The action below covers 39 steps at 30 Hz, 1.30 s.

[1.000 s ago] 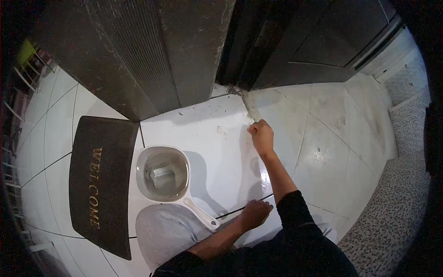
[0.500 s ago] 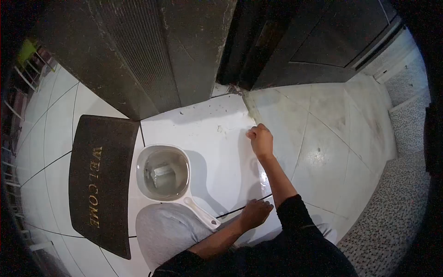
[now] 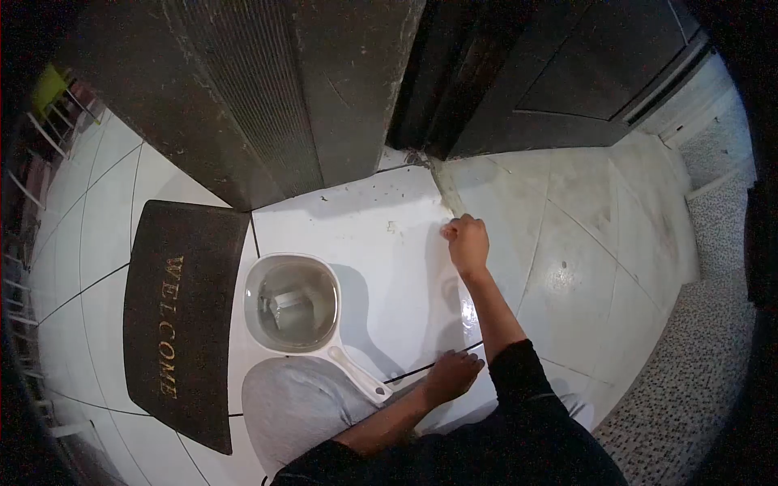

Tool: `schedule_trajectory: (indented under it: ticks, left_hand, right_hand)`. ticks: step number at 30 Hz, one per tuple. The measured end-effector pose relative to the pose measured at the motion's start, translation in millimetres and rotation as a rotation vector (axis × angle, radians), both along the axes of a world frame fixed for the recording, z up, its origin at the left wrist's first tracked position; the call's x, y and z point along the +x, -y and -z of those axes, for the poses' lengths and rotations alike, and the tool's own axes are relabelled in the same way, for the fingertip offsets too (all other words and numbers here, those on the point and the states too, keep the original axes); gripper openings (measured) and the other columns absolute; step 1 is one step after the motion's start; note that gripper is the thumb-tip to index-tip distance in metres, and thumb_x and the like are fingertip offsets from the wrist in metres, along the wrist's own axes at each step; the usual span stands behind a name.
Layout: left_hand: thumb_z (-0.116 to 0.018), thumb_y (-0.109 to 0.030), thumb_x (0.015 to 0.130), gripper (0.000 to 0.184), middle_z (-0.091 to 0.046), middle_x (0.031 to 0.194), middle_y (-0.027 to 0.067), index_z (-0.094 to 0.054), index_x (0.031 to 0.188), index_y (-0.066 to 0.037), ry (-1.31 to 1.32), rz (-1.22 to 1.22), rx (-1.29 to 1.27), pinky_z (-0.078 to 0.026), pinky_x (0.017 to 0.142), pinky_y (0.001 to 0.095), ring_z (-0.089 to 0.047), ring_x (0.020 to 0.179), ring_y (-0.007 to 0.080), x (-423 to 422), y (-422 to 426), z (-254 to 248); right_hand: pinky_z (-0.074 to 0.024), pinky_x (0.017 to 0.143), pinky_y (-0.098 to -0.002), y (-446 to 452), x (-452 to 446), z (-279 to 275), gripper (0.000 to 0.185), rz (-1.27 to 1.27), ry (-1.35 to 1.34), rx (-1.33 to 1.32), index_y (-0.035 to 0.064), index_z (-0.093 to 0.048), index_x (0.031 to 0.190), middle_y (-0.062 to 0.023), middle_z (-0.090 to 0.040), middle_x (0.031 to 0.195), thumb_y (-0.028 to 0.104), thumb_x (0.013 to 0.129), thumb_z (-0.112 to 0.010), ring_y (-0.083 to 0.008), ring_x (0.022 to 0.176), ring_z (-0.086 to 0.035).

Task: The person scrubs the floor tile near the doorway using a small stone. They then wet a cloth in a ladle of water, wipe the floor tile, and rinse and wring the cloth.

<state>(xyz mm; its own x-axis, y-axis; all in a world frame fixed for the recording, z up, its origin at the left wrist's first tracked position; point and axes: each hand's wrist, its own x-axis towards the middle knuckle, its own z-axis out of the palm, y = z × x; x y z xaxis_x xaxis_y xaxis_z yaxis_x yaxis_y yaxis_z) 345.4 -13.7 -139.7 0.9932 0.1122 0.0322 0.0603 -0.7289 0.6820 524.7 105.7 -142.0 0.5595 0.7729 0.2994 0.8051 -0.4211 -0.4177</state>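
Observation:
My right hand (image 3: 468,245) is closed low over the floor, fingers pinched at the lower end of a pale greenish strip (image 3: 447,190). The strip runs along the seam between the bright white tile and the duller stained floor. Whatever the fingers hold is hidden. Nearer my body, my left hand (image 3: 454,377) is loosely curled beside my knee, with no object showing in it. To its left stands a white dipper (image 3: 253,304) with a handle, holding water and a pale block-like thing (image 3: 290,309). The dipper's handle (image 3: 361,377) points toward my left forearm.
A dark mat (image 3: 190,324) lettered WELCOME lies left of the dipper. Dark wooden panels (image 3: 275,105) and a dark door (image 3: 567,81) stand ahead. Small specks and a smudge (image 3: 391,228) mark the white tile (image 3: 365,267). A speckled surface (image 3: 689,381) borders the right.
The whole view has shifted very slightly. My right hand stays at the strip's end with its fingers closed, and my left hand keeps its place by the knee.

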Motion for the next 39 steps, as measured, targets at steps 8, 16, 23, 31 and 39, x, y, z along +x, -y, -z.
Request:
schedule_trajectory:
  ticks: [8, 16, 23, 31, 39]
  left_hand:
    - [-0.042, -0.014, 0.082, 0.018, -0.059, 0.089, 0.0109, -0.056, 0.09, -0.004, -0.054, 0.039, -0.026, -0.044, 0.074, 0.041, -0.058, 0.086, 0.027, 6.0, 5.3, 4.6]
    - [-0.046, -0.012, 0.08, 0.011, -0.057, 0.078, 0.0089, -0.053, 0.081, -0.005, 0.112, -0.063, 0.009, -0.045, 0.065, 0.0393, -0.058, 0.075, 0.0268, 0.2, 4.0, 5.6]
    - [-0.044, -0.01, 0.08, 0.014, -0.059, 0.08, 0.0117, -0.056, 0.084, -0.003, 0.008, 0.024, 0.017, -0.045, 0.068, 0.0414, -0.059, 0.079, 0.0285, 5.4, 2.3, 0.3]
    - [-0.044, -0.011, 0.081, 0.013, -0.058, 0.078, 0.0104, -0.054, 0.081, -0.005, 0.016, -0.007, -0.048, -0.045, 0.066, 0.0391, -0.058, 0.077, 0.0274, 1.6, 0.8, -0.4]
    - [-0.048, -0.014, 0.08, 0.012, -0.059, 0.079, 0.0108, -0.056, 0.085, -0.007, -0.025, -0.078, -0.086, -0.044, 0.065, 0.0421, -0.059, 0.076, 0.0268, 2.8, 6.3, 6.5]
  right_hand:
    - [-0.0421, 0.061, -0.0416, 81.4, -32.4, -1.8, 0.004, -0.07, 0.03, -0.115, 0.0078, -0.063, 0.066, -0.0107, -0.053, 0.07, 0.011, 0.066, -0.064, -0.031, 0.067, -0.05]
    - [-0.0444, 0.063, -0.0421, 8.5, 8.5, 0.0, 0.01, 0.011, 0.05, -0.092, 0.0055, -0.061, 0.067, -0.0125, -0.056, 0.072, 0.015, 0.069, -0.063, -0.0317, 0.068, -0.053]
    - [-0.0437, 0.064, -0.0405, 89.2, -29.0, -0.5, 0.007, -0.018, -0.019, -0.162, 0.0083, -0.063, 0.068, -0.012, -0.053, 0.07, 0.015, 0.068, -0.065, -0.0306, 0.07, -0.051]
    - [-0.0419, 0.061, -0.0419, 3.6, 11.8, -0.8, 0.014, 0.053, 0.003, 0.0, 0.0031, -0.059, 0.061, -0.0143, -0.054, 0.07, 0.014, 0.068, -0.062, -0.0333, 0.07, -0.052]
    - [-0.0434, 0.062, -0.0392, 75.7, -41.7, 11.8, 0.003, -0.057, -0.21, -0.072, 0.0096, -0.062, 0.067, -0.01, -0.055, 0.072, 0.01, 0.066, -0.064, -0.0295, 0.07, -0.052]
